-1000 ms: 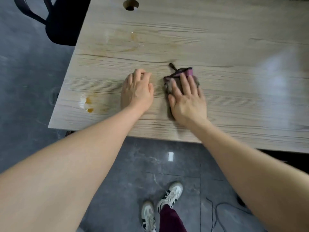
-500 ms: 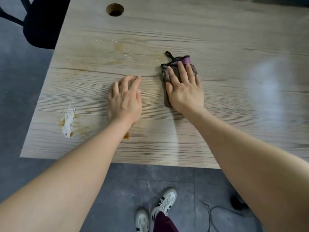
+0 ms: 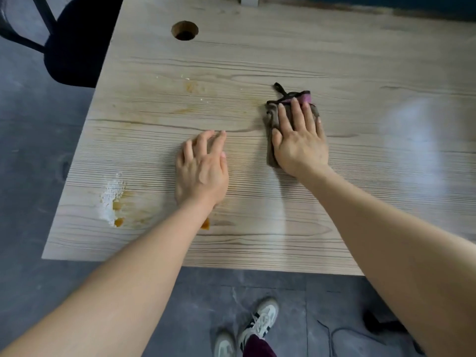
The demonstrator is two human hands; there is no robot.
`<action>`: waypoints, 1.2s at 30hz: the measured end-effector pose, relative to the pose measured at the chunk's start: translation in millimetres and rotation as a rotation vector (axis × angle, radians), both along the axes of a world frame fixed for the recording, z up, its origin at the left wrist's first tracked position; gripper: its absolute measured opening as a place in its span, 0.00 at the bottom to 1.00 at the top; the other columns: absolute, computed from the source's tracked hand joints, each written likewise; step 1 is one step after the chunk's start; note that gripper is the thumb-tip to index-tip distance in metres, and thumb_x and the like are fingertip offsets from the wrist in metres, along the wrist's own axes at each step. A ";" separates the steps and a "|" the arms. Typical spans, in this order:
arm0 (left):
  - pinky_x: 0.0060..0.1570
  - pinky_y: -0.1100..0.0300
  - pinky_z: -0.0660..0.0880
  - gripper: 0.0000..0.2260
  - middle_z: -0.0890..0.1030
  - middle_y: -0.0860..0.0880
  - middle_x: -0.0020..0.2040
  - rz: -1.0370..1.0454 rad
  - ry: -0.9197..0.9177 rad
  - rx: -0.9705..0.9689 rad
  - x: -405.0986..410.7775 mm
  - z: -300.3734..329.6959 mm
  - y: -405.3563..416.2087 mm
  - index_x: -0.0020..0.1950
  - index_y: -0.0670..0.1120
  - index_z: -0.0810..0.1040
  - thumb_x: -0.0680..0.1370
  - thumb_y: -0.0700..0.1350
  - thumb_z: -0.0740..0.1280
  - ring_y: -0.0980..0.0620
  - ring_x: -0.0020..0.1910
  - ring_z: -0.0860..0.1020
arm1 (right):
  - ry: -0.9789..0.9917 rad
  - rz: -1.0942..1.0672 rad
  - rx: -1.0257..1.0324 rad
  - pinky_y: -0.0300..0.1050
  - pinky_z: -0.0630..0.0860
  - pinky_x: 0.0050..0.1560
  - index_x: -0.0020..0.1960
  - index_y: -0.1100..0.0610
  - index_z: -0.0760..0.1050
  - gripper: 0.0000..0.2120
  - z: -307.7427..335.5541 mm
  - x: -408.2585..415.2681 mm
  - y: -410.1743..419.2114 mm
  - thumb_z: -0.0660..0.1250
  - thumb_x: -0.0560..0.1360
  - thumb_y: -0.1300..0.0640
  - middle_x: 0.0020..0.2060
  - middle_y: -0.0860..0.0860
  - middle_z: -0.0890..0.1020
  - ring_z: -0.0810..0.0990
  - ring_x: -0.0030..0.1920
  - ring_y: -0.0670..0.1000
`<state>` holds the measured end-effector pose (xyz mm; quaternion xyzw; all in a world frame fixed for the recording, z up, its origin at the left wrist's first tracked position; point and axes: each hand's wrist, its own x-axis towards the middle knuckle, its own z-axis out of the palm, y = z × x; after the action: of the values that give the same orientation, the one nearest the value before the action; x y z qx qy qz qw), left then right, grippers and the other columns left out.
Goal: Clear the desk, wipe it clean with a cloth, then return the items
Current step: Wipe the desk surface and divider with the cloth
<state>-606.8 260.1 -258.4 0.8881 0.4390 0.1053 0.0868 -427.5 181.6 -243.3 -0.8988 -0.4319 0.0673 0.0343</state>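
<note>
Since the earlier pictures both hands had slid farther from the near edge of the counter (image 3: 360, 60), and the cloth had travelled with the right one toward the middle of the wood. The right hand (image 3: 300, 140) lay flat on the cloth (image 3: 273, 112), fingers straight and close together, pressing it to the surface; a pink-edged end and a dark loop of the cloth stuck out beyond the fingertips. The left hand (image 3: 202, 171) rested on the bare wood just to the left, apart from the cloth, its fingers loosely bent and spread and holding nothing. Near the left front corner sat a white powdery patch (image 3: 112, 199) with orange-brown spots at its near end, and another orange spot (image 3: 205, 224) showed beside the left wrist, partly hidden by the forearm. Fainter yellowish stains (image 3: 192, 87) and a few white crumbs lay farther back, left of the cloth. A round cable hole (image 3: 185, 30) opened near the far left of the counter. Beyond the left edge stood a dark chair (image 3: 74, 45) on the grey floor. Below the near edge, white sneakers (image 3: 257, 323) with dark stripes and a maroon trouser leg showed, with a black cable (image 3: 342, 333) trailing on the floor to the right.
</note>
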 end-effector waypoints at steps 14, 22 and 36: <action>0.63 0.47 0.63 0.20 0.68 0.49 0.69 -0.011 -0.005 0.003 -0.3 -1.1 0.2 0.72 0.53 0.65 0.79 0.48 0.56 0.45 0.63 0.66 | 0.030 0.013 0.001 0.51 0.46 0.75 0.77 0.45 0.50 0.26 1.5 12.6 13.3 0.47 0.80 0.43 0.78 0.48 0.48 0.43 0.77 0.50; 0.62 0.47 0.65 0.19 0.70 0.49 0.67 0.007 0.029 -0.009 1.9 3.7 -1.0 0.68 0.52 0.69 0.77 0.48 0.57 0.44 0.62 0.68 | 0.064 0.302 0.012 0.51 0.47 0.74 0.76 0.40 0.52 0.24 6.7 -52.1 -4.3 0.48 0.80 0.42 0.77 0.46 0.50 0.45 0.77 0.49; 0.60 0.51 0.65 0.18 0.66 0.49 0.68 0.062 0.002 -0.066 89.5 16.2 76.1 0.70 0.51 0.67 0.80 0.46 0.56 0.45 0.63 0.65 | 0.071 0.144 -0.029 0.52 0.45 0.76 0.76 0.40 0.50 0.25 3.8 80.7 63.8 0.46 0.80 0.41 0.78 0.49 0.47 0.43 0.77 0.52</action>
<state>-517.3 336.2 -242.2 0.8709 0.4695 0.0923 0.1123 -346.8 245.4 -239.5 -0.8630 -0.4927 0.1075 0.0316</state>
